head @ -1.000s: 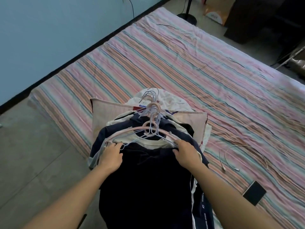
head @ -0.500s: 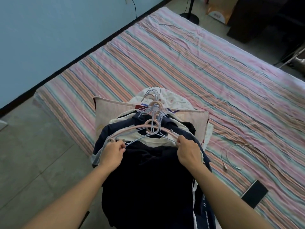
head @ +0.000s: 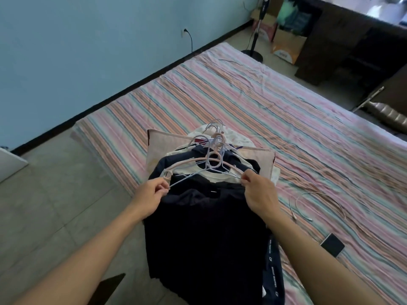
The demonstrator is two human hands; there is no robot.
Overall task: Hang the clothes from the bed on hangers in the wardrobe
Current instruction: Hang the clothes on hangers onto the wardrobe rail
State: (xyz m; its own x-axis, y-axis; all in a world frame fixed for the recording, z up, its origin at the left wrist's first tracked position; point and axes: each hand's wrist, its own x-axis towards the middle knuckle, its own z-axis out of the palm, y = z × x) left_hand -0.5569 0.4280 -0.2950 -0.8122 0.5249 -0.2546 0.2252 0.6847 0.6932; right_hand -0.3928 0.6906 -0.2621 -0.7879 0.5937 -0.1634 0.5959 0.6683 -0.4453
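A stack of clothes on hangers lies over the near corner of the striped bed [head: 286, 111]. On top is a dark navy garment [head: 204, 234] hanging down toward me. A thin pale blue hanger [head: 209, 172] sits at its collar, with a pink hanger [head: 189, 161] just behind and several more hooks bunched above. My left hand [head: 152, 192] pinches the blue hanger's left end. My right hand [head: 257, 190] pinches its right end. A cream garment [head: 211, 175] shows under the collar. No wardrobe is in view.
A pillow [head: 160, 144] lies under the stack. A white cable [head: 308, 201] and a black phone [head: 332, 246] rest on the bed to the right. A fan stand [head: 253, 51], cardboard boxes [head: 288, 47] and dark furniture [head: 352, 40] stand beyond the bed. Grey floor lies to the left.
Both hands have gone from resting on the garment's shoulders to pinching the blue hanger's ends and lifting them slightly. The camera has tilted up, showing more of the room.
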